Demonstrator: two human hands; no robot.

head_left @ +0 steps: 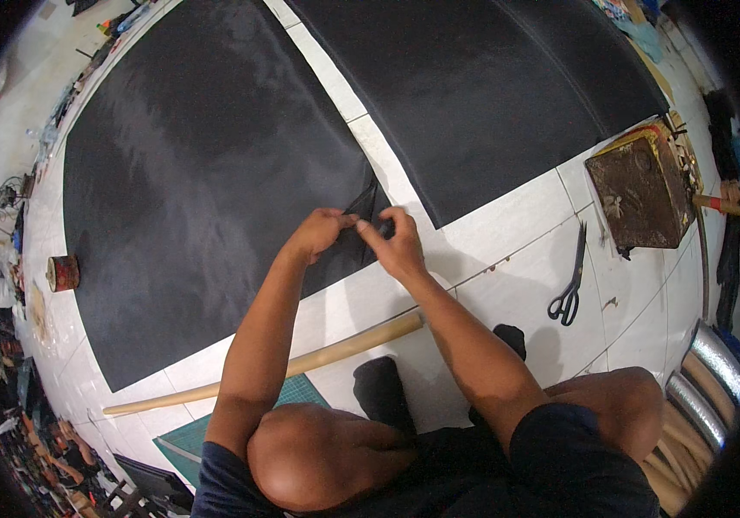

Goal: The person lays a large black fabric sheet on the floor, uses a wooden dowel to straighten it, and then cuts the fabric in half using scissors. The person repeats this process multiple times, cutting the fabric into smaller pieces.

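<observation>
A large black sheet (206, 164) of smooth, flexible material lies on the white tiled floor in front of me. Its near right corner is lifted and folded up between my hands. My left hand (321, 234) pinches the folded edge with thumb and fingers. Close beside it, my right hand (398, 248) has its fingers curled round the same corner, thumb toward the left fingertips. The exact fingertip contact is partly hidden. A second black sheet (474, 104) lies to the right, with a strip of floor between the two.
Black-handled scissors (567, 298) lie right of my right forearm. A dirty brown block (638, 194) stands farther right. Near my feet are a long tan roll (335, 345) and a green cutting mat (301, 393). A small tin (63, 273) sits by the sheet's left edge; several rolls (702, 406) lie lower right.
</observation>
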